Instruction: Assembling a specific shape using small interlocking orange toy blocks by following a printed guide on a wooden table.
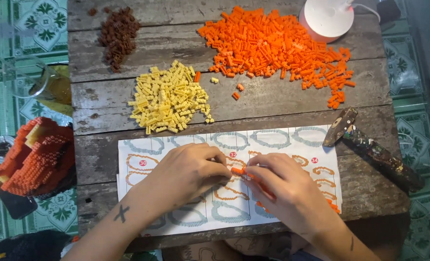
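Observation:
My left hand (188, 171) and my right hand (285, 191) meet over a printed instruction sheet (278, 140) on a worn wooden table (282, 101). Between the fingertips of both hands sits a small orange brick piece (237, 171). Under my right hand runs a curved row of joined orange bricks (334, 207), partly hidden by the palm. Behind the sheet lie a pile of yellow bricks (169, 99), a large heap of orange bricks (273, 46) and a small pile of brown bricks (119, 34).
A paint-spattered hammer (370, 147) lies at the right of the sheet. A white round lamp base (327, 17) stands at the back right. Off the table's left edge sit a partly built orange and yellow brick model (33, 157) and a glass (41, 79).

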